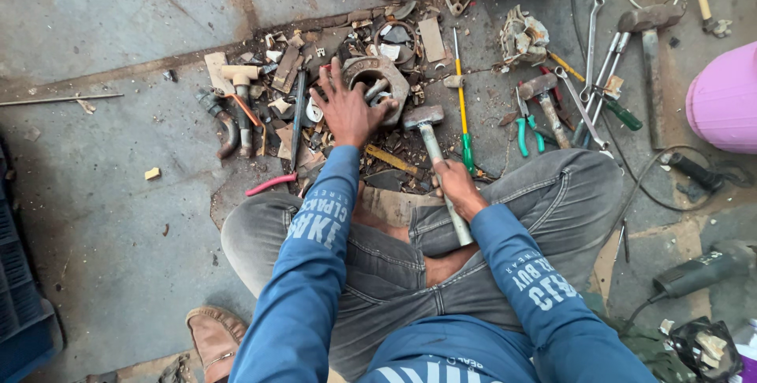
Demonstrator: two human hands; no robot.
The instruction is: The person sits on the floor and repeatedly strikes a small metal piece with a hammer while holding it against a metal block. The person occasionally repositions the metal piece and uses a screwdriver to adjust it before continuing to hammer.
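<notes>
The left hand (347,111) lies spread, fingers open, on the near-left rim of a round metal housing (378,83) that sits on the concrete floor (102,194) straight ahead of the seated person, amid scraps of broken plastic and wood. The right hand (456,186) is closed around the wooden handle of a hammer (430,134), gripping it about midway along. The hammer's long axis runs from near the person's lap up and slightly left, so its steel head rests just right of the housing, near it but seemingly not touching. The housing thus lies up and left of the right hand, and the left hand is the nearer one. A yellow-and-green screwdriver (462,107) lies just right of the hammer, nearly parallel to it.
</notes>
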